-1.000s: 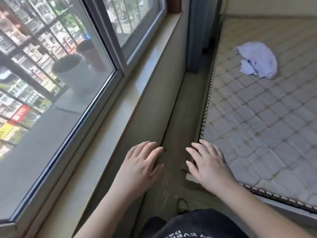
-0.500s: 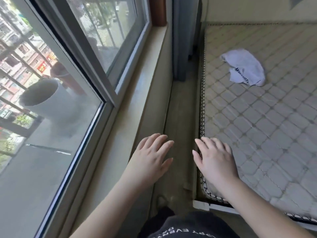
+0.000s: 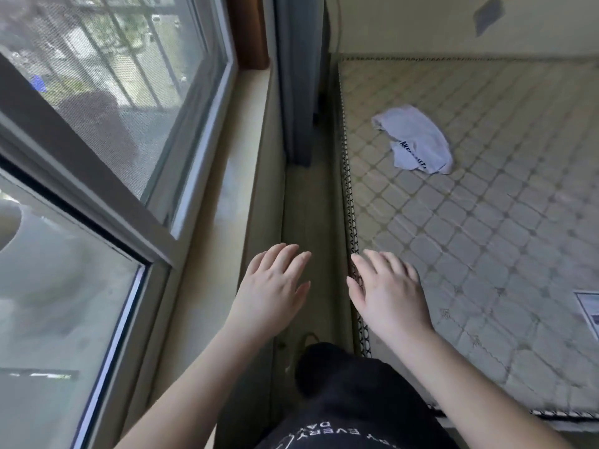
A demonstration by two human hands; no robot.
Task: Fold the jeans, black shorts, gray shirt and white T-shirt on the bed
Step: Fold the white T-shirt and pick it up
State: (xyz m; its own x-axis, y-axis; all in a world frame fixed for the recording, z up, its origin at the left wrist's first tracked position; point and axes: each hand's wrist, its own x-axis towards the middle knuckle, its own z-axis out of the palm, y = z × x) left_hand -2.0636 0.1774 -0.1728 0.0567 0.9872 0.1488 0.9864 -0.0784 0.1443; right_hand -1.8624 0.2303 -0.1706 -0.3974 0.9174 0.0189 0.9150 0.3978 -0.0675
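White T-shirt (image 3: pixel 416 140) lies crumpled on the bed (image 3: pixel 505 222), toward the far-left corner of the mattress, dark lettering showing on an upturned fold. It sits well apart from both hands, beyond them and to the right.

Left hand (image 3: pixel 275 286): fingers straight, loosely spread, palm down, holding nothing; it hangs over the narrow floor gap (image 3: pixel 311 228) between the windowsill (image 3: pixel 233 202) and the bed's left edge.
Right hand (image 3: pixel 389 290): likewise flat and empty, fingers extended, over the mattress's left edge near the near corner.

No containers in view. A printed label (image 3: pixel 588 307) shows on the mattress by the right frame edge.

Quilted mattress surface between the right hand and the T-shirt is bare. A curtain (image 3: pixel 296 76) hangs at the gap's far end. Window (image 3: pixel 97 124) along the left.
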